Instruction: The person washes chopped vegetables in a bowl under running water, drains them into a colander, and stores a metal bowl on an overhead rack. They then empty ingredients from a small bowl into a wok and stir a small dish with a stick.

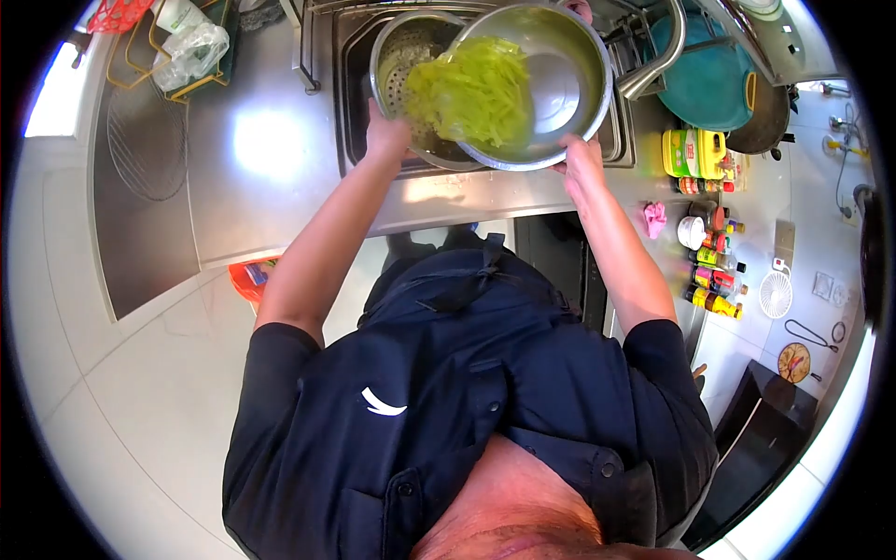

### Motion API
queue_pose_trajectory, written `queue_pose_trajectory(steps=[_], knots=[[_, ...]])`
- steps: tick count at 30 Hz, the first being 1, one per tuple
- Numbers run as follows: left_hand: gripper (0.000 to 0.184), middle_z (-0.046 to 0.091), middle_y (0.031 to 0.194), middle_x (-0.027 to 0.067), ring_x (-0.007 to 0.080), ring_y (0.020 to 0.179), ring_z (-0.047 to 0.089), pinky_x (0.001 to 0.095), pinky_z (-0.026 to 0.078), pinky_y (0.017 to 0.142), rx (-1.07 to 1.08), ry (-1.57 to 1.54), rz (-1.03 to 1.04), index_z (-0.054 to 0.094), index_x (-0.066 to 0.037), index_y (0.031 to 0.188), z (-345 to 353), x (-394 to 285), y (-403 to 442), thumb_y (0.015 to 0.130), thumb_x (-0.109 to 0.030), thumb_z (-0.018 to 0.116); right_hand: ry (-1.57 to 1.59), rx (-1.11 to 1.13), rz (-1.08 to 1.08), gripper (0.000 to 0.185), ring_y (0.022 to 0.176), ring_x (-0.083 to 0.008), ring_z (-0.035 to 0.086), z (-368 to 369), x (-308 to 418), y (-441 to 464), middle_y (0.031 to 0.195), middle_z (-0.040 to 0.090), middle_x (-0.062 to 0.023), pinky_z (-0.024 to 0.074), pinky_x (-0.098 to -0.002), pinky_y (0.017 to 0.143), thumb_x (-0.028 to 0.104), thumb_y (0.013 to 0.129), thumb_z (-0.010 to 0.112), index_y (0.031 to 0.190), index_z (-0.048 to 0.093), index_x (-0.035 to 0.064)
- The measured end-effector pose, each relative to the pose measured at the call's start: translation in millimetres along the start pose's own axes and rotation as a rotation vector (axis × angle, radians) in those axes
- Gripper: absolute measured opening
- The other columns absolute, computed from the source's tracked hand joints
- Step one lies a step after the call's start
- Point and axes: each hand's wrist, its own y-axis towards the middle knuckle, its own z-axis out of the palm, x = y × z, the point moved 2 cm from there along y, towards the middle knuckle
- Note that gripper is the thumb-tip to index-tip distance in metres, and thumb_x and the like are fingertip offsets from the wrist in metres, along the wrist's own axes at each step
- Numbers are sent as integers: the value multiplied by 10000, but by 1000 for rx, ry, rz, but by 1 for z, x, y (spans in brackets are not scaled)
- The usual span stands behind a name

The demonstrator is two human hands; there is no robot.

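Light green vegetable pieces (471, 91), blurred together, spread from inside a steel bowl across its left side and over a perforated colander, above the sink. At the far left, a red openwork item (119, 13) sits near a yellow-framed rack (198, 87) with a crumpled clear plastic bag (193, 58), and an oval wire rack (147, 145) shows just below them. Right of these stretches the bare steel counter (224, 201), with an orange-red container (246, 280) beneath its front edge. Next comes the sink (348, 112). The left hand (388, 136) grips the lower left rim of the perforated colander (394, 79), its fingers partly hidden. Overlapping that colander on the right is the steel bowl (565, 89), and the right hand (581, 159) is closed on its lower right rim. Further right stand a pink cloth (654, 219), a curved faucet (667, 58), a yellow jug (693, 154) beside a round teal item (700, 89), a row of bottles (715, 303) and, at the wall, a white fan (775, 294)
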Motion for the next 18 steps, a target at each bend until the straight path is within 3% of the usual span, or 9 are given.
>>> queue_pose_trajectory(steps=[2, 3, 4, 6, 7, 8, 10, 11, 18], knots=[[837, 548, 1305, 209, 314, 920, 684, 397, 618, 604, -20, -46, 21, 31, -80, 1562, 6, 3, 2, 876, -98, 510, -26, -69, -149, 697, 919, -321, 659, 6, 6, -4, 1108, 612, -182, 578, -410, 713, 27, 787, 517, 1454, 326, 93], [837, 548, 1305, 209, 314, 920, 684, 397, 618, 604, -13, -44, 19, 31, -80, 1562, 10, 3, 4, 876, -98, 510, -75, -58, -316, 760, 1072, -364, 623, -1, -7, 21, 1236, 587, -238, 519, -403, 887, 45, 818, 531, 1516, 231, 56], [835, 537, 1326, 209, 322, 938, 682, 396, 616, 603, -17, -25, -2, 28, -71, 1561, 12, 3, 4, 878, -98, 508, -73, -63, -314, 760, 1072, -364, 623, 1, -7, 22, 1236, 587, -238, 519, -403, 887, 45, 818, 531, 1516, 231, 56], [833, 526, 1348, 209, 330, 955, 680, 395, 614, 602, -17, -4, -23, 25, -62, 1560, 15, 0, 1, 880, -98, 506, -320, -229, -491, 810, 1218, -400, 552, 7, -5, 19, 1379, 501, -294, 420, -369, 1022, 82, 847, 552, 1538, 138, -2], [834, 516, 1360, 213, 339, 976, 676, 394, 613, 598, -40, -13, -34, 21, -54, 1558, 16, -3, -3, 878, -90, 502, -389, -202, -531, 834, 1322, -413, 461, 9, -2, 14, 1478, 372, -323, 373, -372, 1072, 101, 874, 549, 1537, 64, -43], [834, 505, 1371, 217, 347, 996, 672, 393, 612, 593, -64, -22, -47, 17, -47, 1557, 17, -5, -6, 876, -83, 498, -389, -205, -528, 834, 1322, -413, 461, 12, -5, 11, 1478, 372, -323, 373, -372, 1072, 101, 874, 549, 1537, 64, -43], [836, 494, 1382, 222, 352, 1000, 672, 395, 615, 594, -63, -4, -59, 12, -45, 1556, 17, 6, 4, 877, -81, 498, -520, -284, -852, 829, 1307, -333, 489, 24, -2, -3, 1456, 429, -283, 382, -315, 1051, 25, 850, 525, 1556, 92, 11], [838, 483, 1394, 226, 357, 1004, 672, 396, 617, 595, -64, 10, -70, 6, -44, 1555, 17, 12, 9, 878, -79, 498, -530, -230, -796, 828, 1368, -382, 414, 25, 0, -14, 1515, 329, -298, 346, -336, 1088, 12, 845, 509, 1557, 87, 13], [746, 519, 1317, 245, 380, 946, 683, 429, 627, 597, -21, -131, -58, 124, -52, 1532, 20, 12, 4, 895, -95, 510, -638, -215, -996, 849, 1367, -416, 393, 25, 3, -47, 1531, 311, -269, 374, -393, 1083, -12, 817, 496, 1562, 92, 46]])
